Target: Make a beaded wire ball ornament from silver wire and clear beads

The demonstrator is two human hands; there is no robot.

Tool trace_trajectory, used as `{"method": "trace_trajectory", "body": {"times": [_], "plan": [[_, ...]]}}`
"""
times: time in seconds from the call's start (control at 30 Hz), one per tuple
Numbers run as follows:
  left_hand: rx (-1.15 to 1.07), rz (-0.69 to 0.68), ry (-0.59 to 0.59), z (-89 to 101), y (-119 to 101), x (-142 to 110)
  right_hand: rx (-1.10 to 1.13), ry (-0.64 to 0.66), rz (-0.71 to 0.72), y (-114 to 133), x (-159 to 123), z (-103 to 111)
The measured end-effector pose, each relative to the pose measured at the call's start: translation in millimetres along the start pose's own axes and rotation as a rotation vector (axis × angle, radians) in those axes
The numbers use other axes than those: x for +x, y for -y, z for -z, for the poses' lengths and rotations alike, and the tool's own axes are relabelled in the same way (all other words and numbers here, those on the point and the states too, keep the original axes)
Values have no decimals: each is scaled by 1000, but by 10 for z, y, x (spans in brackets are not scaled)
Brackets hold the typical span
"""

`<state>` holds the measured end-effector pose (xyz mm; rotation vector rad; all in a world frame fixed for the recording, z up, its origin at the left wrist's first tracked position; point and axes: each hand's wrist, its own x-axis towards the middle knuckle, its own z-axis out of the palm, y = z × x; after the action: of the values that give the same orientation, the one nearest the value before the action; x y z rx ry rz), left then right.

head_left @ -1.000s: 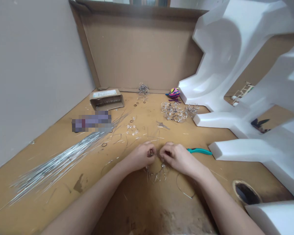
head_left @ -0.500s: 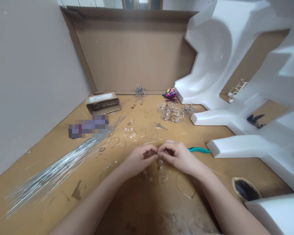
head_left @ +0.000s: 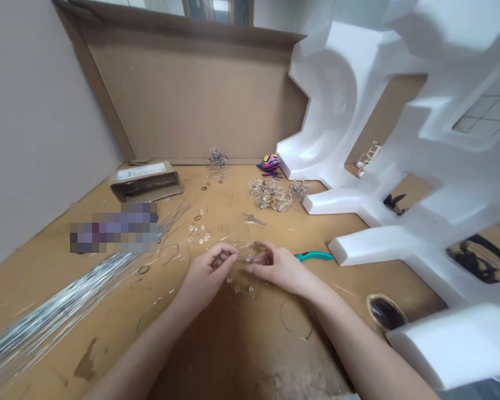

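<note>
Over our tan work board [head_left: 108, 344], our left hand [head_left: 210, 272] and right hand [head_left: 277, 268] hold a beaded wire piece [head_left: 245, 261] between them, just above the board. Both grips are narrow, with the fingertips pinching the thin wire from either side, and clear beads hang below. Green-handled pliers [head_left: 312, 256] lie just beyond our right hand. Farther off we have a heap of beaded wire rings [head_left: 270, 194], a small beaded cluster [head_left: 199, 233], and a cardboard box [head_left: 145, 182]. A long bundle of silver wire [head_left: 54, 311] lies to our left, and white foam packing [head_left: 358, 111] rises to our right.
</note>
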<state>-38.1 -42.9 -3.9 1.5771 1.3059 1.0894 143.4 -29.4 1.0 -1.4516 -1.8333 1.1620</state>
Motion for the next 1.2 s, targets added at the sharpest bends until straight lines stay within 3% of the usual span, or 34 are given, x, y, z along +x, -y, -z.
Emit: {"method": "trace_trajectory", "body": {"times": [0.13,0.33,0.8,1.03,1.2], "plan": [[-28,-22,-2,-14,-52,-19,120,71,27,-3,7,-30],[-38,-99,46,-16,-64,-44,415,35,-46,31,27,-60],[386,-391,162,-2,-62,-107,105,-47,40,81,-3,-37],[414,-400,117,-12,-64,-116,18,-5,103,27,-17,-46],[417,-382,89,-22,-43,-111,-56,-59,132,68,-22,-40]]}}
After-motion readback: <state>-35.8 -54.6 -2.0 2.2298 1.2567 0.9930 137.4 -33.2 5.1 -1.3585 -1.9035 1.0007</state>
